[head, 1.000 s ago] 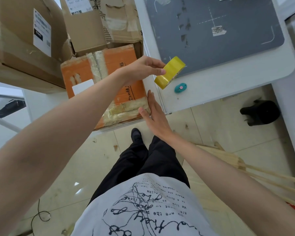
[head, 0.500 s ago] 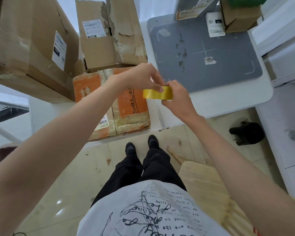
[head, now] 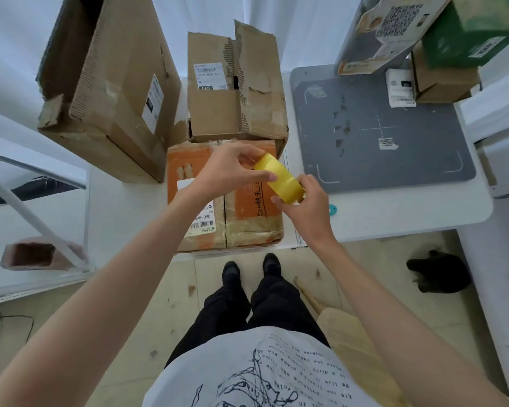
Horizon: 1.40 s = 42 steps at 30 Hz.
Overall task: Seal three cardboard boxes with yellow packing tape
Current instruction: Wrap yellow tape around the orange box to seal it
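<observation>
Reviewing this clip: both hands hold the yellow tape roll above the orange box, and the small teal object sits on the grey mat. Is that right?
Not quite. The head view shows the small teal object lying on the white table, just off the grey mat. The rest holds: the left hand and right hand both hold the yellow tape roll above the orange box.

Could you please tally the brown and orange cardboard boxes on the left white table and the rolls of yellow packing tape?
Plain brown cardboard boxes: 2
Orange-printed cardboard box: 1
Yellow packing tape roll: 1
Total: 4
</observation>
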Each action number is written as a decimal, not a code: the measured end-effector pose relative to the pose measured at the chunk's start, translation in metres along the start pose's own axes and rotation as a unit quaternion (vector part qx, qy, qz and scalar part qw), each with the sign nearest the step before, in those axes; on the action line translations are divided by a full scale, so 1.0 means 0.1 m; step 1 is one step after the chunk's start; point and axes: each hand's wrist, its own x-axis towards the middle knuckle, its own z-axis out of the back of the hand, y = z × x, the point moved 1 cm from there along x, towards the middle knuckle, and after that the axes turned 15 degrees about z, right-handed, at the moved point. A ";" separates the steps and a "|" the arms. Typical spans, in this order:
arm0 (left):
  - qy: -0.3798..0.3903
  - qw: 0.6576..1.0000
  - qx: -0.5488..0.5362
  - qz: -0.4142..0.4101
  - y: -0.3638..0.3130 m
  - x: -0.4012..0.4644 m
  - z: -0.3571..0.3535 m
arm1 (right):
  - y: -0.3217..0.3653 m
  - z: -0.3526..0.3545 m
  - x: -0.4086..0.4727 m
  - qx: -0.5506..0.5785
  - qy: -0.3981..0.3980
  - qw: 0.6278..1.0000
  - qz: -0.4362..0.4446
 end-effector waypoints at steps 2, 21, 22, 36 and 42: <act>-0.026 1.000 -0.015 -0.005 0.03 -0.03 -0.01 | 0.01 -0.04 0.01 -0.001 -0.003 1.000 0.000; -0.163 0.986 0.009 -0.037 -0.04 -0.26 -0.23 | 0.05 -0.12 -0.02 -0.040 0.006 0.999 -0.027; -0.169 0.985 0.013 -0.041 -0.05 -0.27 -0.24 | 0.06 -0.12 -0.02 -0.041 0.005 0.999 -0.029; -0.225 0.963 0.077 -0.128 -0.13 -0.52 -0.47 | 0.15 -0.06 0.00 -0.083 -0.018 0.996 -0.038; -0.251 0.942 0.133 -0.179 -0.12 -0.57 -0.54 | 0.21 -0.04 0.00 -0.063 -0.024 0.996 -0.051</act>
